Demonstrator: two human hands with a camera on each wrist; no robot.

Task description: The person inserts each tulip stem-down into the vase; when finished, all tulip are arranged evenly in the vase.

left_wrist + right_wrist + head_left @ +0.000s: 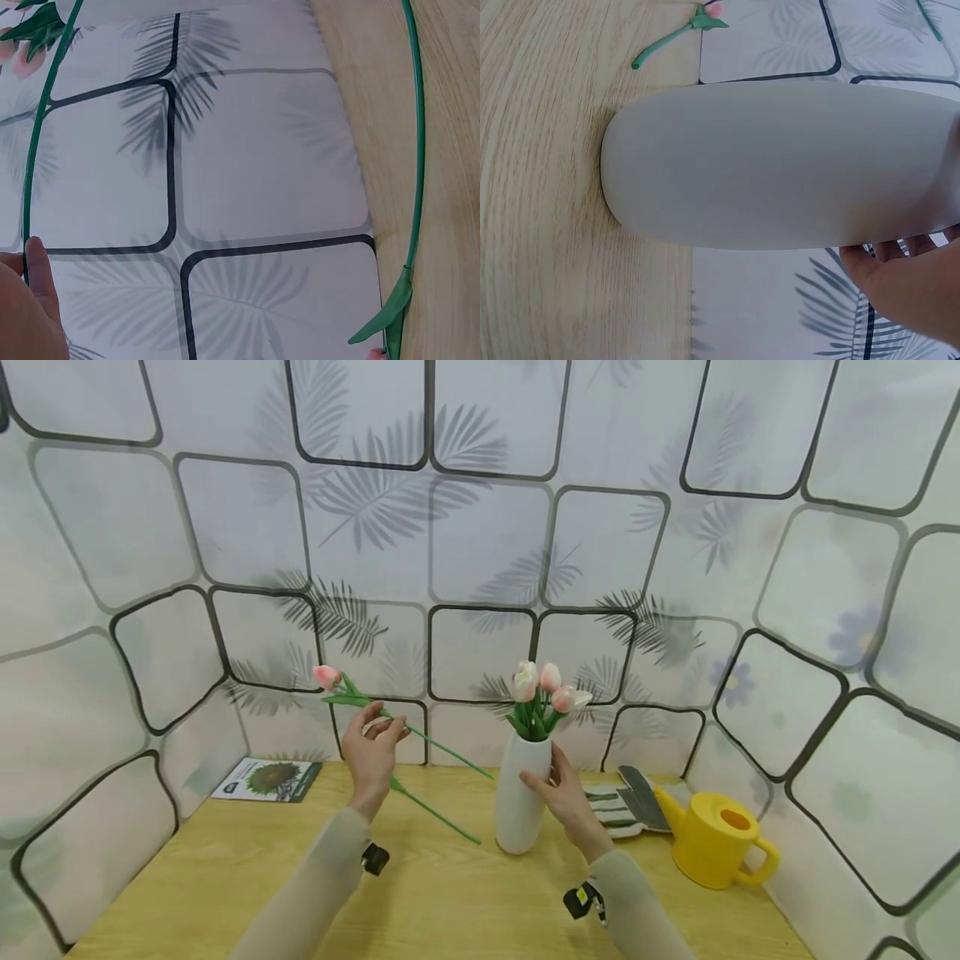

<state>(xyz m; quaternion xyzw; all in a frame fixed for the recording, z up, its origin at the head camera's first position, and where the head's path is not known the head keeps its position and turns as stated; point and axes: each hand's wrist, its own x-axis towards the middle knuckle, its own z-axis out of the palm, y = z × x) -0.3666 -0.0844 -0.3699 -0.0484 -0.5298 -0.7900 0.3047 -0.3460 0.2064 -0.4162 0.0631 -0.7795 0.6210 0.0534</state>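
Note:
My left hand pinches the green stem of a pink artificial tulip, raised above the table with its stem slanting down toward the vase. In the left wrist view the held stem runs up from the fingertips. A tall white vase stands slightly tilted, with several pink and white tulips in its mouth. Around its right side, my right hand grips it near the top; the right wrist view shows fingers against the vase. Another tulip lies on the table, its bloom hidden behind my left hand.
A seed packet or card with a sunflower picture lies at the back left. Right of the vase are striped gloves, a dark-bladed tool and a yellow watering can. Patterned walls border the wooden table.

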